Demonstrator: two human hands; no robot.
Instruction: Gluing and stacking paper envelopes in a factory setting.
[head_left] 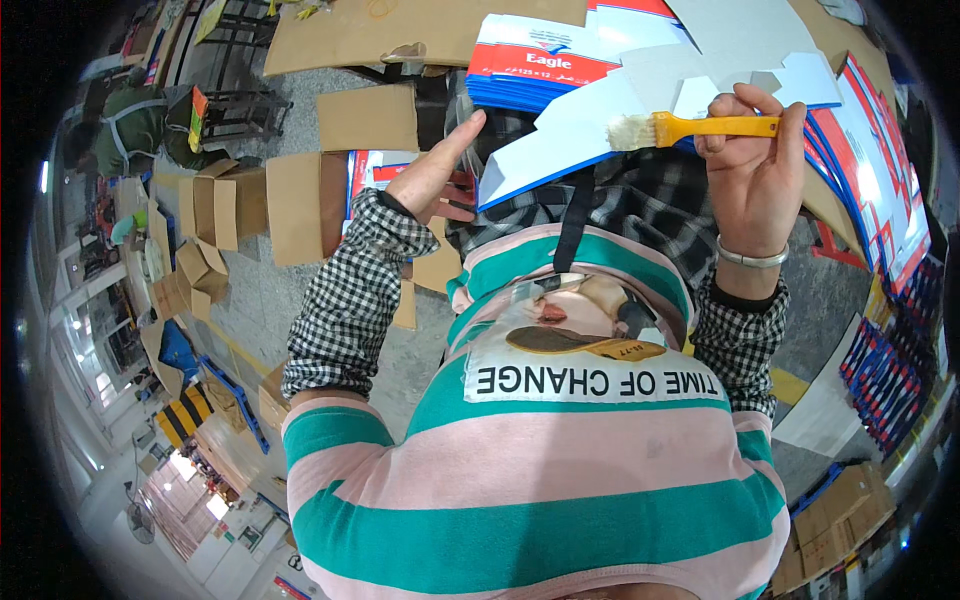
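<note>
My right hand (757, 185) holds a paintbrush (725, 127) by its yellow handle, with the pale bristles pointing left above the white card sheets. My left hand (437, 178) is empty and its fingers are apart, beside the left end of the nearest sheet. That white flat carton blank (555, 137) lies at the near edge of the table, plain side up and with a blue edge. More plain white blanks (745, 42) overlap behind it. A stack of red, white and blue printed cartons (540, 65) sits at their left.
Another pile of printed cartons (880, 170) fans out on the right. An open cardboard box (305, 205) with printed cartons in it stands left of my left hand. Further left are more open boxes (225, 205) on the floor, and a person (130, 135) in dark green.
</note>
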